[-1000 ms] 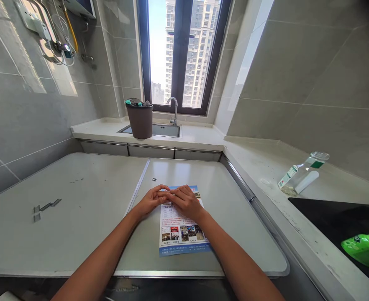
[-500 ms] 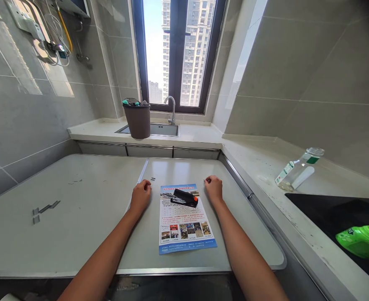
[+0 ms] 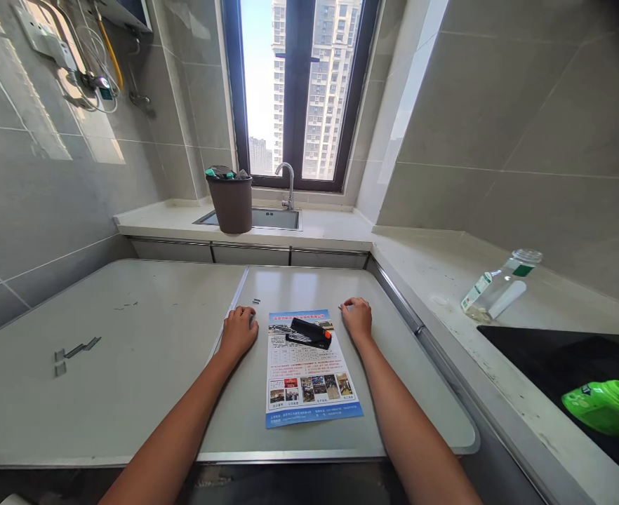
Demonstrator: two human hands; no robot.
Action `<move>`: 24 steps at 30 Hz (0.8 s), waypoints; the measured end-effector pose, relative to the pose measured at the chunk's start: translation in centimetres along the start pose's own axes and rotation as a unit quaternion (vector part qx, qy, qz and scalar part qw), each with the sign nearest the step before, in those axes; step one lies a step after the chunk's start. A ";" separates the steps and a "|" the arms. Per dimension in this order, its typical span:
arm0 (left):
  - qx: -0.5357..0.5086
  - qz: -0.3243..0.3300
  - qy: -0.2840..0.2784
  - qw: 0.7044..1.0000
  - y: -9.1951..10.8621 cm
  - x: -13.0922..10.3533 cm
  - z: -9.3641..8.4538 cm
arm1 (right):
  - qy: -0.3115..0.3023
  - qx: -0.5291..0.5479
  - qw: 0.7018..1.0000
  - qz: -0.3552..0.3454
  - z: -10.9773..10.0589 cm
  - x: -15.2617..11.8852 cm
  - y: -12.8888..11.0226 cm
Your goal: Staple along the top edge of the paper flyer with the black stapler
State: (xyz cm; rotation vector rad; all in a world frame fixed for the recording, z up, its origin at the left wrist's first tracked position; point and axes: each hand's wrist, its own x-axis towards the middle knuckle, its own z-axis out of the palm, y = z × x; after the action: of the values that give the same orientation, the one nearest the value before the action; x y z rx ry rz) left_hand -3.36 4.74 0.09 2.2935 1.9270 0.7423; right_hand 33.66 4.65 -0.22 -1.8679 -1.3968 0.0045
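My left hand rests on the white board, its fingers loosely bent and a little apart with nothing visible in them. Just beyond its fingertips lie small grey staple strips. To the right of the printed sheet, my right hand has its fingertips pinched together around a tiny item too small to make out. Between my hands, the sheet lies flat with text and photos. A black stapler with an orange tip lies across its upper part, its metal part showing at the left; neither hand touches it.
More grey staple strips lie on the board's left side. A brown bin stands by the sink and faucet. On the right counter are a tilted clear bottle and a green bottle on a black panel.
My left hand has shifted slightly right and its fingers have loosened from a curled shape. The right hand has barely moved, its fingertips a little lower. The stapler and sheet stay in place.
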 end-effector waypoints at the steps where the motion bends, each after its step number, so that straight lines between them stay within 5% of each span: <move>1: 0.002 -0.001 0.002 1.000 0.1 0.2 0.1 | 0.005 0.001 1.000 0.007 0.0 -0.1 -0.1; 11: -0.013 0.044 -0.036 0.998 0.4 4.2 0.7 | -0.018 0.024 0.999 0.030 0.0 -0.2 -0.5; 20: -0.017 0.061 -0.050 0.997 1.4 0.5 -1.2 | -0.030 0.019 0.999 0.027 0.4 -0.4 -0.8; 24: -0.139 0.074 -0.009 0.988 1.8 -1.0 -1.9 | -0.035 0.017 0.999 0.025 0.5 -0.5 -1.0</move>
State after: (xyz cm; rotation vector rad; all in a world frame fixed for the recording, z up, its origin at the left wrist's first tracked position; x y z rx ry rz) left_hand -2.58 2.89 2.07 2.2757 1.5448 0.9347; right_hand 32.47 4.60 -0.21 -1.8896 -1.3878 0.1190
